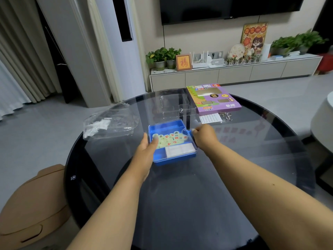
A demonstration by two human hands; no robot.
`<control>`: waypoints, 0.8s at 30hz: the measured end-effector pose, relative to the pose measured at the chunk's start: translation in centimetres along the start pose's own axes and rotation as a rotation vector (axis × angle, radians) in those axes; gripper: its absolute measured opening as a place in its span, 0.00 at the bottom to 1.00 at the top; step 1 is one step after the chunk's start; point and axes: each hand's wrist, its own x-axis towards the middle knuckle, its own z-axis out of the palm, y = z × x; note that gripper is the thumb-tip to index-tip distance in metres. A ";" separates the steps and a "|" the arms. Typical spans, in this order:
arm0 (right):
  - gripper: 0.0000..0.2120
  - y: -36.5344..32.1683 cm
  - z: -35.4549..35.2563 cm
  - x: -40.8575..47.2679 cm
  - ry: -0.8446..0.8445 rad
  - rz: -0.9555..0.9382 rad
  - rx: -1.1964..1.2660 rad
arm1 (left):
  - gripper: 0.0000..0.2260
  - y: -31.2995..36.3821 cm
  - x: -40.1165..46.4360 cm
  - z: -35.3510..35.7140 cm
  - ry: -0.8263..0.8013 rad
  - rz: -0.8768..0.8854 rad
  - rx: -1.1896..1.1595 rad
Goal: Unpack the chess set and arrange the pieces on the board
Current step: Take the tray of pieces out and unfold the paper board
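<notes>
A blue plastic chess box [173, 158] with a clear lid sits mid-table on the round dark glass table [198, 204]. Inside lie several pale round chess pieces [168, 138] with red and dark characters, and a folded white sheet [180, 150] at the near end. My left hand [146, 150] grips the box's left side, thumb on the lid. My right hand [203, 135] is closed on the box's right edge, near the latch.
A purple game carton [214, 101] lies at the table's far side, with a clear plastic tray [173, 103], a white paper slip [210, 118] and metal rings [228, 116] near it. A crumpled clear bag [110, 123] is at far left. A tan stool [32, 204] stands lower left.
</notes>
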 end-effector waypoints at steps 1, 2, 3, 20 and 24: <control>0.17 0.3 0.1 0.0 0.004 0.013 0.074 | 0.43 -0.2 -0.1 -0.2 -0.062 0.034 0.040; 0.17 0.6 0.2 0.0 0.003 0.030 0.140 | 0.43 -0.2 -0.4 -0.3 -0.117 0.061 0.137; 0.16 0.7 0.2 -0.3 0.001 0.048 0.199 | 0.44 -0.4 -0.4 -0.3 -0.164 0.097 0.258; 0.11 2.0 0.5 -1.9 0.030 0.181 0.472 | 0.25 -1.7 -1.4 0.4 0.112 0.037 -0.153; 0.15 1.6 0.5 -2.2 0.031 0.209 0.551 | 0.20 -0.8 -1.8 0.8 0.086 0.051 -0.354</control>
